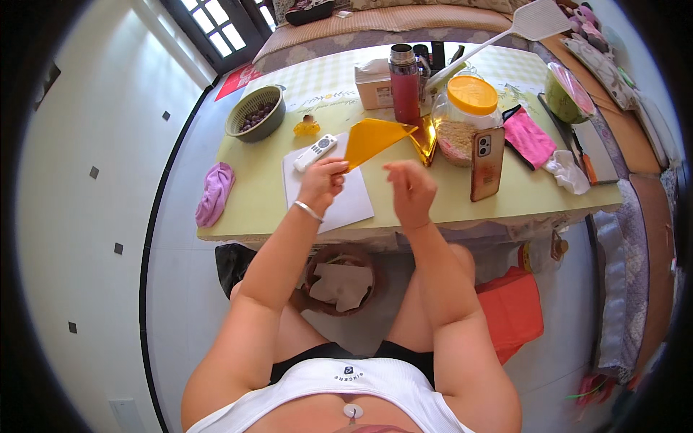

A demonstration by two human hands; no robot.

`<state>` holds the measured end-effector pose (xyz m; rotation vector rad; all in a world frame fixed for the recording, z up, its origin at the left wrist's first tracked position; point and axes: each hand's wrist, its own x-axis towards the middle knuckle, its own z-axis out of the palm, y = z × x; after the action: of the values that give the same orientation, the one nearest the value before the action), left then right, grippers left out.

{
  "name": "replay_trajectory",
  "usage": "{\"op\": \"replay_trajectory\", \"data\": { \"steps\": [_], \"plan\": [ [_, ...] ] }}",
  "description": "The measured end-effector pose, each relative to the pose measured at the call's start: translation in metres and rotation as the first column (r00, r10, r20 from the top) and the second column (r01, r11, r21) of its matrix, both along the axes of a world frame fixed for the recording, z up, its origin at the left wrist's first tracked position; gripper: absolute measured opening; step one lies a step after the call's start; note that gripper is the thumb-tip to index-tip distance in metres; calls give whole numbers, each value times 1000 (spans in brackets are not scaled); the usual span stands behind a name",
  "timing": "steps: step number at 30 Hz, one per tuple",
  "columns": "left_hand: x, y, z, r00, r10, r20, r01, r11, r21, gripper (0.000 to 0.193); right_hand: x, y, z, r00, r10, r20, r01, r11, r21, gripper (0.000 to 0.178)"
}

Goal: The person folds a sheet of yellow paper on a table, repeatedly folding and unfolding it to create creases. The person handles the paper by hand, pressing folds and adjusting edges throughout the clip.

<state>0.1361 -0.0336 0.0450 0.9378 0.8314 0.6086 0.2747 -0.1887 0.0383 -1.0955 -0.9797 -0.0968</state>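
My left hand (322, 184) is closed on the lower left corner of a folded sheet of gold paper (375, 142), held up above the table. The sheet tapers to a point on its right side. Just right of and below it, my right hand (413, 193) has its fingers curled together, apart from the sheet, with nothing visible in them. A second shiny gold folded piece (426, 141) is behind the right hand, beside the jar. Under the left hand lie white paper sheets (346, 202) with a white remote control (315, 152) on top.
A smartphone (487, 164) stands before a yellow-lidded jar (473, 97). Behind are a pink thermos (406, 86), tissue box (373, 85) and fly swatter (534, 22). A bowl of dark fruit (234, 119), purple cloth (214, 195), pink cloth (529, 137), knife (586, 162) and cut watermelon (563, 97) flank them.
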Motion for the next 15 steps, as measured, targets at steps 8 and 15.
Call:
{"op": "replay_trajectory", "data": {
  "steps": [8, 15],
  "plan": [
    [118, -37, -14, 995, 13, 103, 20, 948, -316, 8, 0, -8, 14, 992, -33, 122, 12, 985, 170, 10],
    [151, -43, -13, 996, -6, -90, 1, 999, -54, 14, -1, -12, 19, 998, 16, 62, -25, 989, 146, 10]
  ]
}}
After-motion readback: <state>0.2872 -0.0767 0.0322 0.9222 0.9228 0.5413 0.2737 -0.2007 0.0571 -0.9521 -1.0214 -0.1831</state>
